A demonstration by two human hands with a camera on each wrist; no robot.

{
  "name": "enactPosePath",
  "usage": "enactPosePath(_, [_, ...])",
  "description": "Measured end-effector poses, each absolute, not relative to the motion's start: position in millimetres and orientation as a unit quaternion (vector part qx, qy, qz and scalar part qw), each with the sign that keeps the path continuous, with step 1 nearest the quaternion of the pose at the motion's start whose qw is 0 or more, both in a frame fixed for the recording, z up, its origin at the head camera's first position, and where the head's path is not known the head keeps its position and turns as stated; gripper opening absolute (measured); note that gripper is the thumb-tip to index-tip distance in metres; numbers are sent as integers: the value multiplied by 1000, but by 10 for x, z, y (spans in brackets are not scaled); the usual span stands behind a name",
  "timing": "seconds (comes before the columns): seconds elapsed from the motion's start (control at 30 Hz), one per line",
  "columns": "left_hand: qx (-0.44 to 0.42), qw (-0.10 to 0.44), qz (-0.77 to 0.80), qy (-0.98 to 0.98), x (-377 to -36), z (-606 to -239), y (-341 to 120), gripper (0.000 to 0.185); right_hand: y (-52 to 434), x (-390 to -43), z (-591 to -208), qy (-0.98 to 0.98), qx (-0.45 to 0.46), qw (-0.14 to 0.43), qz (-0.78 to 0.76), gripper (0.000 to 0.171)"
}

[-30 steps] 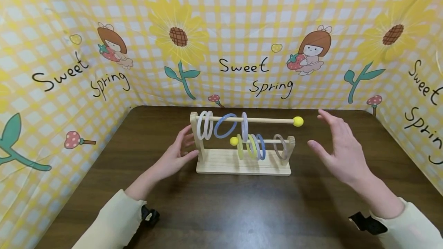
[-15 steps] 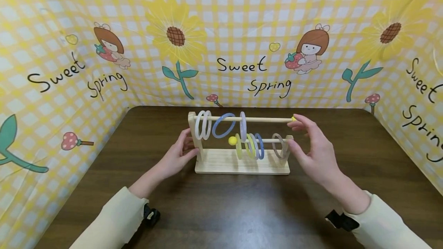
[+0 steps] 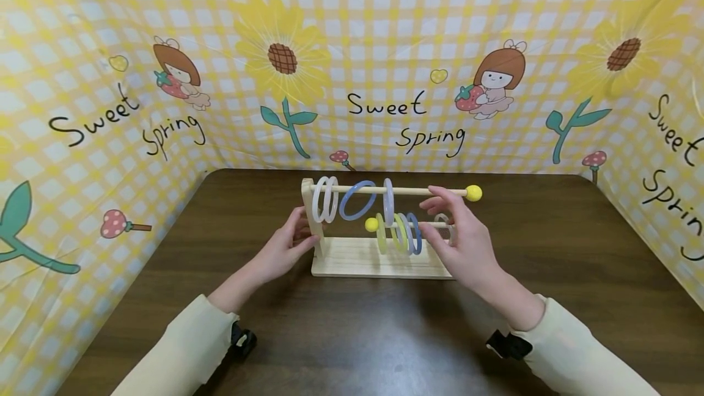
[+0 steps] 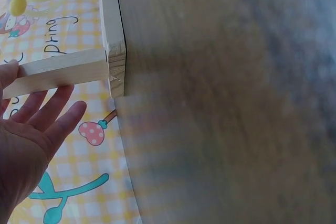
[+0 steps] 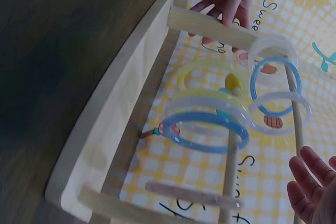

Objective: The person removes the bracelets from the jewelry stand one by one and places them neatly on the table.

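A light wooden ring stand point(image 3: 357, 264) stands on the table with two rods. My left hand point(image 3: 277, 249) grips its tall left post point(image 4: 63, 72), thumb on one side and fingers on the other. Whitish rings point(image 3: 317, 205), a tilted blue ring and a pale lilac ring point(image 3: 388, 203) hang on the upper rod point(image 3: 412, 190). Yellow-green, pale and blue rings point(image 5: 205, 148) sit on the lower rod, with a pinkish ring point(image 5: 194, 195) near its right post. My right hand point(image 3: 467, 243), fingers spread and holding nothing, is right of these rings, thumb tip close to the lower blue one.
Yellow balls point(image 3: 473, 193) cap the rods' free ends, the upper at right, the lower at left. Dark wooden table point(image 3: 352, 335) surrounds the stand. A yellow checked cloth point(image 3: 385, 35) walls the back and sides.
My right hand has come in leftward from beyond the stand's right end, past the upper ball, to beside the lower rings. My left hand stays at the post; the rings look unmoved.
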State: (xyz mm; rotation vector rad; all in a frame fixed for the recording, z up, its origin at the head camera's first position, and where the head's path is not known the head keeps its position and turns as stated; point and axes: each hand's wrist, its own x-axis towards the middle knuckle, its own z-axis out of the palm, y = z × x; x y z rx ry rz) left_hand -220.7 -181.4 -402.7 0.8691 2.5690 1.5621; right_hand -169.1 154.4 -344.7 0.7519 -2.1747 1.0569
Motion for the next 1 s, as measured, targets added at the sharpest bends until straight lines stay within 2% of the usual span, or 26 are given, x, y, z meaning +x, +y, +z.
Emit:
enactPosePath(0.5, [282, -2, 484, 829, -2200, -4018, -1810, 45, 1214, -1833, -3524, -818, 283, 316, 389, 58])
enactPosePath(1.0, [281, -5, 480, 831, -2206, -4029, -1808, 43, 1125, -1876, -3543, -813, 281, 311, 404, 57])
